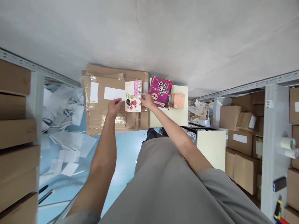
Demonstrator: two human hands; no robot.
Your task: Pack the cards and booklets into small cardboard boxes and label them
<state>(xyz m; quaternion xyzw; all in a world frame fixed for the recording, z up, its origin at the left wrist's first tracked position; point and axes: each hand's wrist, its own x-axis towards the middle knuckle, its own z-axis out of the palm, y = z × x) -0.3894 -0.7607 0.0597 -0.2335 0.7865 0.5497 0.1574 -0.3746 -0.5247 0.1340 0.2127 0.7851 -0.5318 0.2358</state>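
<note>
A white book (133, 88) with a pink panel, green lettering and pictures of red fruit lies face up on a pile of flattened cardboard (112, 85). My right hand (147, 101) pinches its right edge. Just off the book's left edge is my left hand (114, 106), its fingertips drawn together; whether anything thin is between them is too small to see. Close to my right hand, a stack of purple books (161, 92) with large Chinese characters sits at an angle. Beside it is a small stack of salmon-coloured booklets (178, 101).
The stacks rest on a cream-coloured surface (161, 119) against a grey wall (163, 37). Racks with cardboard boxes (18, 133) stand on the left, more boxes (244, 171) on the right. Paper scraps (70, 165) litter the blue floor. A lower cream cabinet (211, 149) is at my right.
</note>
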